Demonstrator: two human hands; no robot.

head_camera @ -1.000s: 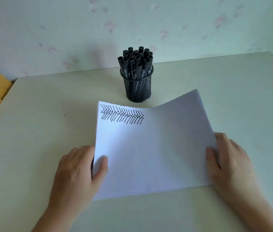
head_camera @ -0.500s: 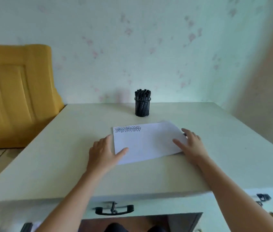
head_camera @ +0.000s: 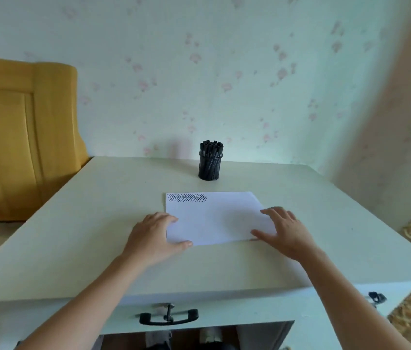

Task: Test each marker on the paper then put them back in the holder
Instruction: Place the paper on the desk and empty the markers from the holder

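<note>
A white sheet of paper (head_camera: 214, 218) lies flat on the pale desk (head_camera: 93, 223), with a row of black marker strokes along its far left edge. Behind it stands a black mesh holder (head_camera: 210, 168) packed with several black capped markers (head_camera: 211, 145). My left hand (head_camera: 154, 234) rests flat on the paper's near left corner, fingers spread. My right hand (head_camera: 285, 231) lies flat on the paper's right edge, fingers apart. Neither hand holds a marker.
A yellow wooden headboard (head_camera: 20, 137) stands left of the desk. A drawer with a black handle (head_camera: 168, 317) sits under the desk's front edge. A floral-patterned wall rises right behind the holder.
The view has pulled back and up from the desk. The paper, bowed upward a second ago, now lies flat, and both hands have gone from gripping its edges to resting flat on it.
</note>
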